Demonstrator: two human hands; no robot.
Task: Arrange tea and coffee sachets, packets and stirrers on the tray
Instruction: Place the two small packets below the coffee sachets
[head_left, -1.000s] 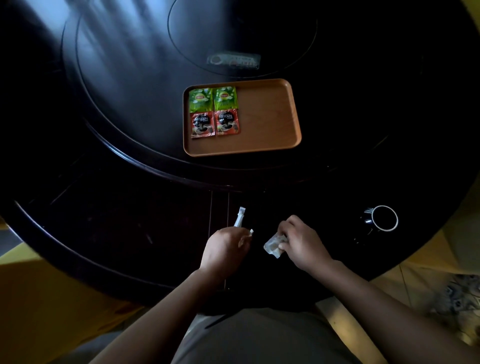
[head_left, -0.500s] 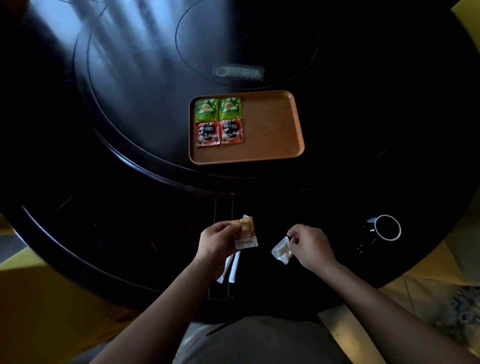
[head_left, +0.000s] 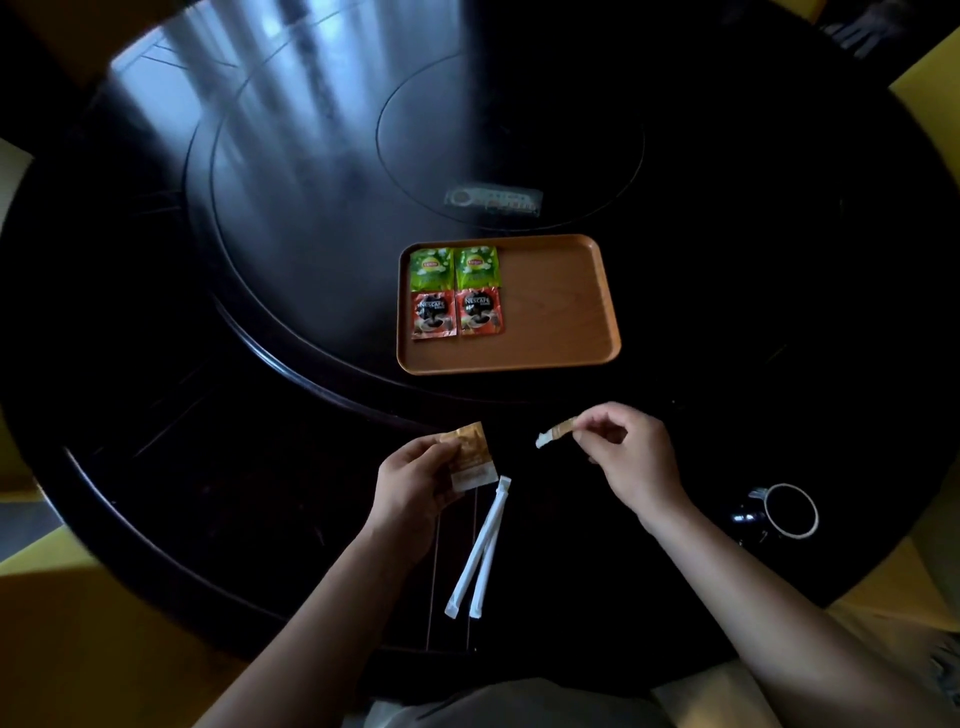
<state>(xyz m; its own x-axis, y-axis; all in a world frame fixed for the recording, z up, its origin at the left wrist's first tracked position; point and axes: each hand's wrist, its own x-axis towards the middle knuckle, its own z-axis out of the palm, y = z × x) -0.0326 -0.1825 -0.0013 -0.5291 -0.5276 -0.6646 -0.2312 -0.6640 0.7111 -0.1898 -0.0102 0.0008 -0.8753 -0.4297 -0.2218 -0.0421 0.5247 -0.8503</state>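
Two sachets held above the desk (head_left: 260, 322), tray (head_left: 561, 312) half filled

At frame centre the tray holds two green tea packets (head_left: 453, 267) above two red coffee packets (head_left: 457, 313). Below it, the left hand (head_left: 415, 486) pinches an orange sachet (head_left: 472, 457) and the right hand (head_left: 631, 457) another sachet (head_left: 556, 433) edge-on; either thin, light sachet could slip from so slight a grip. Two white stirrers (head_left: 480, 551) lie between the forearms.

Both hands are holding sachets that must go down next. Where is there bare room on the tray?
The tray is bare across its right half, from the right green sachet and right red sachet to the right rim. A narrow strip runs along the near rim. The left side is crowded, sachets edge to edge.
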